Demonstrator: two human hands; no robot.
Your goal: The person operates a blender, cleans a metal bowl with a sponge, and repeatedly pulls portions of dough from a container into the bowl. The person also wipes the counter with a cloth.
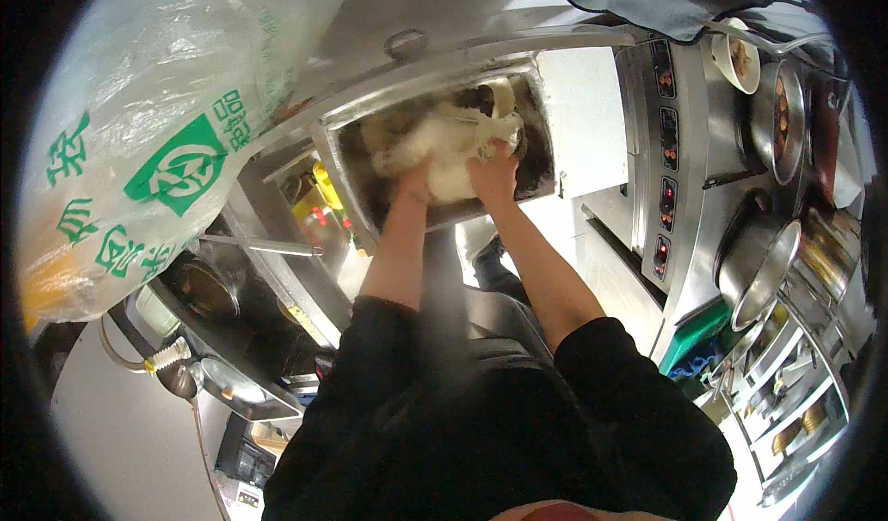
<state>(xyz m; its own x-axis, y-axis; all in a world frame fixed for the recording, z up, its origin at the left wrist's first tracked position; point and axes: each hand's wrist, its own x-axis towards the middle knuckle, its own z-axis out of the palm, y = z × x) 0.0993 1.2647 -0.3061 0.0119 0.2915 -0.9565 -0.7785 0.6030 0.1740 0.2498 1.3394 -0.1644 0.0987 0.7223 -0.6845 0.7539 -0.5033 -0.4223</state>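
Observation:
Both my bare hands reach into a rectangular metal basin in front of me. A whitish, cloth-like mass lies in it, blurred, above dark contents. Against the lower left of this mass is my left hand, its fingertips hidden. My right hand has its fingers around the right part of the mass, just below a pale curved piece. Whether the mass is cloth or something else cannot be told.
A large plastic bag with green print fills the upper left. On the right, a steel cooker with control panels bears a metal pot, a long metal bowl and a white bowl of food. Lower left stands a dark sink.

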